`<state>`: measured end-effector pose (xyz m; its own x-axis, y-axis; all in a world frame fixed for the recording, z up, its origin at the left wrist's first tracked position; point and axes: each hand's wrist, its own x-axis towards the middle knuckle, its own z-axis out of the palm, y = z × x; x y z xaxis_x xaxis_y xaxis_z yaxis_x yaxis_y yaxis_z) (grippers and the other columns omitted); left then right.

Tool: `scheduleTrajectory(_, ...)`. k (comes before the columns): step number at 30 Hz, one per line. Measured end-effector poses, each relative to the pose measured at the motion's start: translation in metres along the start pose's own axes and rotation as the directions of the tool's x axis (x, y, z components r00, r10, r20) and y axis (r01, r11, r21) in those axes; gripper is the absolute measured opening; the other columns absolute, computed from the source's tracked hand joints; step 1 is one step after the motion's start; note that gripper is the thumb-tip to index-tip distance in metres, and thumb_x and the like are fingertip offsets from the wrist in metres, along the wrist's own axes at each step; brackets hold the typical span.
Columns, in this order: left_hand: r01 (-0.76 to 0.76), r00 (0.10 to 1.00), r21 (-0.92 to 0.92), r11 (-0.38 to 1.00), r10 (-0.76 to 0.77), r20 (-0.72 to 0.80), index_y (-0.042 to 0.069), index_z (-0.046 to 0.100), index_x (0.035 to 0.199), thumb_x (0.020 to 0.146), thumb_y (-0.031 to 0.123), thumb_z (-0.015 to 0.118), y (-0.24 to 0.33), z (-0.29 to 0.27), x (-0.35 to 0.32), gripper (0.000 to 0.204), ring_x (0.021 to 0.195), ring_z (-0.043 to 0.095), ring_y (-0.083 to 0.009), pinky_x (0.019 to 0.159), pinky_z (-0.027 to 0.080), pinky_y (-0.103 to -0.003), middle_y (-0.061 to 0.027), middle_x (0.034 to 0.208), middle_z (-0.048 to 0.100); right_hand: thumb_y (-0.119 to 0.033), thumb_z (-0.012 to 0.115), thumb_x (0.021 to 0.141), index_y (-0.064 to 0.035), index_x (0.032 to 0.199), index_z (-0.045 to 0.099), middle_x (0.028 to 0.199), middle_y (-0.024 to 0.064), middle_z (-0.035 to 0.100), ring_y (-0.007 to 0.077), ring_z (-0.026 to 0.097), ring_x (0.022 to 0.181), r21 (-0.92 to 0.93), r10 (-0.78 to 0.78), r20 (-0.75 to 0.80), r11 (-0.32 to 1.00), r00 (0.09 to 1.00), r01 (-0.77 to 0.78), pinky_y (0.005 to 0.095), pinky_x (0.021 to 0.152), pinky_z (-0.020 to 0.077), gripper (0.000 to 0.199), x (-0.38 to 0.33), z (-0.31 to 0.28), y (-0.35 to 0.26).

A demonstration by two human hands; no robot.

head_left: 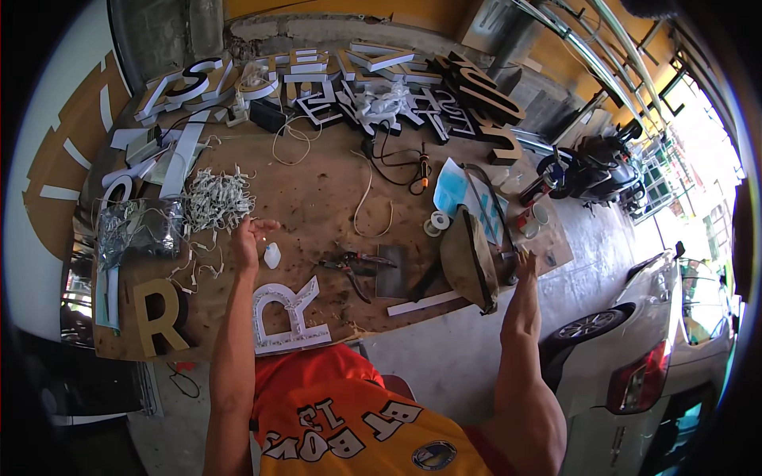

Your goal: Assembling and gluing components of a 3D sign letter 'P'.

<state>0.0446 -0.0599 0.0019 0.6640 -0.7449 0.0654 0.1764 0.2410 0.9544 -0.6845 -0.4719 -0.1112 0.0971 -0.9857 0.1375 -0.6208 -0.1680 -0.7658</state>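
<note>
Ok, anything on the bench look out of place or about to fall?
Yes. The white letter overhangs the bench's near edge, close to the person's shirt. A pale strip also pokes past that edge. White wire scraps lie loose beside the left hand.
</note>
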Motion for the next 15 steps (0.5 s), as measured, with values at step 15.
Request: scheduleTrajectory(15, 0.043, 0.999, -0.065, 0.997, -0.042, 0.017, -0.007, 0.069, 0.101, 0.106, 0.041, 0.03, 0.006, 0.004, -0.006, 0.063, 0.098, 0.071, -0.0291, 0.096, 0.049, -0.04, -0.0203, 0.099, 0.074, -0.017, 0.064, 0.092, -0.0016, 0.101, 0.07, 0.089, 0.0103, 0.07, 0.0193, 0.066, 0.069, 0.656, 0.255, -0.333, 0.754, 0.908, 0.029, 0.0287, 0.057, 0.0512, 0.019, -0.079, 0.054, -0.178)
